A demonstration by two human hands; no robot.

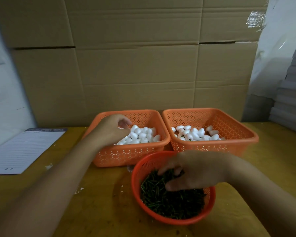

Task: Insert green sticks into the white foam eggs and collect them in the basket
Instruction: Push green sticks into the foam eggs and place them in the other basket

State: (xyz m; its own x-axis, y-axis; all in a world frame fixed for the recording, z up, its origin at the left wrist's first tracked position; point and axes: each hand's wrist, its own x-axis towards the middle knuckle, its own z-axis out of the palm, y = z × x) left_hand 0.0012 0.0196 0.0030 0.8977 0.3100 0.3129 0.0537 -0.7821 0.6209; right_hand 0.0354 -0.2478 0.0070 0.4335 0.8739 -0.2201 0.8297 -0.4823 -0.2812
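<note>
You get dim, warm, soft light; both hands (191, 170) blur, the edges bow from the wide lens, and tape (255, 19) top right glints.

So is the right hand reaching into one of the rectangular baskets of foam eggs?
No, the right hand is down in the round red basket of green sticks, nearer the person than both rectangular baskets.
</note>
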